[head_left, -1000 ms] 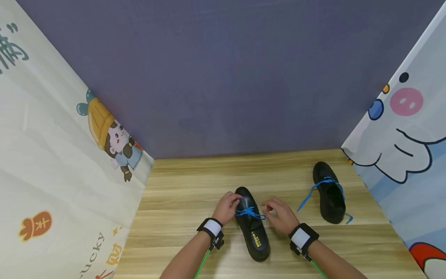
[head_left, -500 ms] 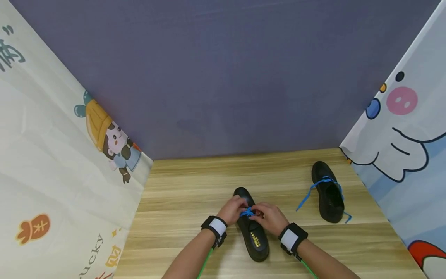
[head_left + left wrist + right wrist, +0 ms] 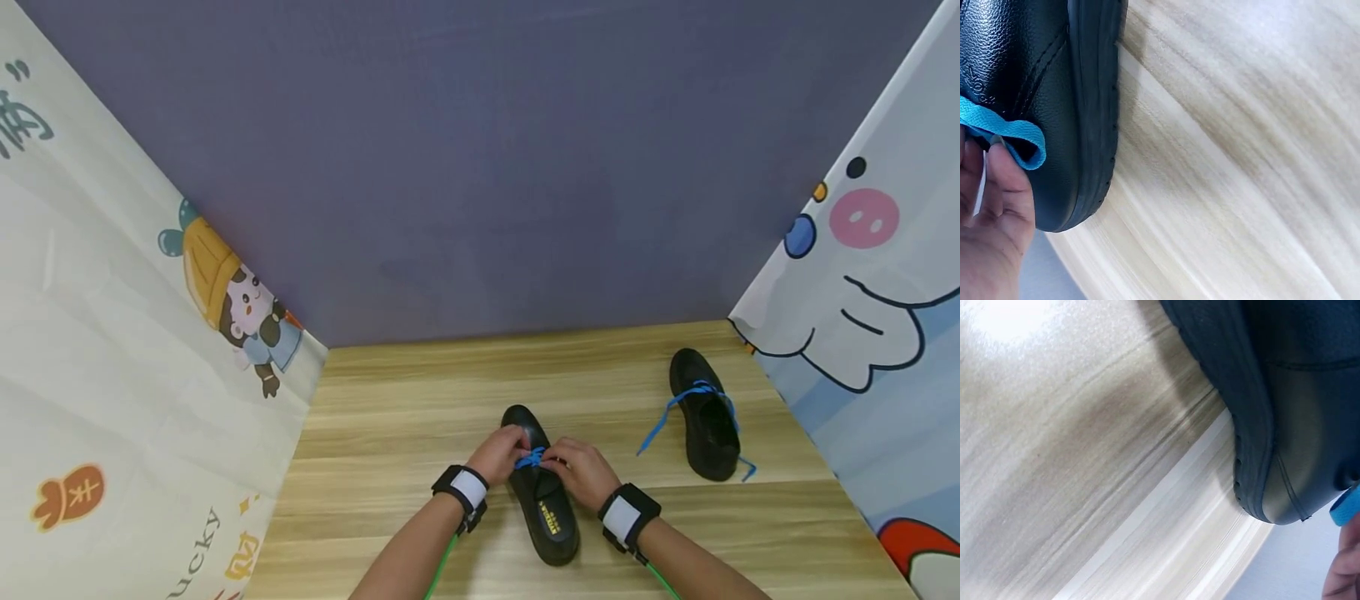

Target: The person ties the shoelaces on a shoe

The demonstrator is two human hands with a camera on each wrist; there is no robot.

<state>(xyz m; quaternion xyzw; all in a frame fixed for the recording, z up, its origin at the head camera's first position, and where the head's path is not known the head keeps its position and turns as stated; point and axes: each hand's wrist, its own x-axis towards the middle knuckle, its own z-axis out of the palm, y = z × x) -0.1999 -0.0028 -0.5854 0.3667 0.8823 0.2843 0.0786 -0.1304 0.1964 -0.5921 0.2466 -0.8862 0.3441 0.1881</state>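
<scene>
1. Our left hand (image 3: 498,454) pinches the blue lace (image 3: 533,457) with thumb and fingers. Our right hand (image 3: 585,471) pinches it from the other side.
2. A second ago our hands sit apart, beside the black shoe (image 3: 556,546); now they come close at its lace. We think the work is now on the lace loops.
3. Both hands tip inward, facing each other.
4. The black shoe is flat on the wooden top (image 3: 420,392), toe away from us.
5. The other shoe (image 3: 697,429) is well off to the right, its lace loose.

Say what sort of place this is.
Probably a makeshift filming booth: cartoon sheets line both sides, a plain purplish backdrop closes the far end, with a wood-grain surface between.
</scene>
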